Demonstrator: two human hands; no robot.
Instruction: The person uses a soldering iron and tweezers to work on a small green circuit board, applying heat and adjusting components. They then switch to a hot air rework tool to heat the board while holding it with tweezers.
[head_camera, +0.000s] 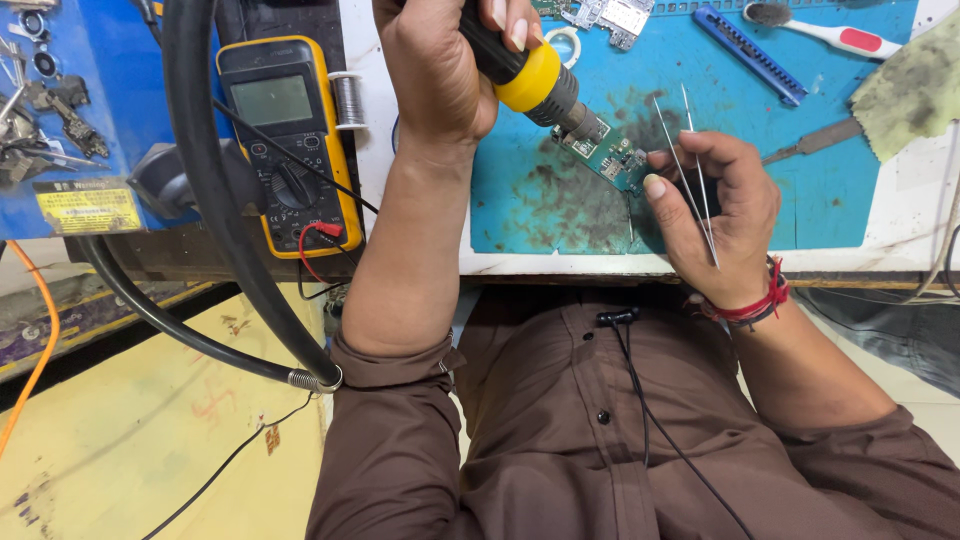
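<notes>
My left hand (435, 80) is closed around the black and yellow handle of a hot-air tool (530, 75). Its metal nozzle points down at a small green circuit board (612, 158). The board lies on a stained blue work mat (800, 190). My right hand (715, 210) rests beside the board with the thumb tip touching its edge. That same hand holds thin metal tweezers (690, 165), whose two prongs stick up and away from the palm. A red thread band is tied on the right wrist.
A yellow multimeter (285, 140) with red and black leads lies at the left, next to a solder spool (348, 100). A thick black hose (200, 200) curves down the left side. On the mat's far side lie another circuit board (610, 15), a blue bar (750, 55), a white brush (830, 35) and a dirty cloth (915, 85).
</notes>
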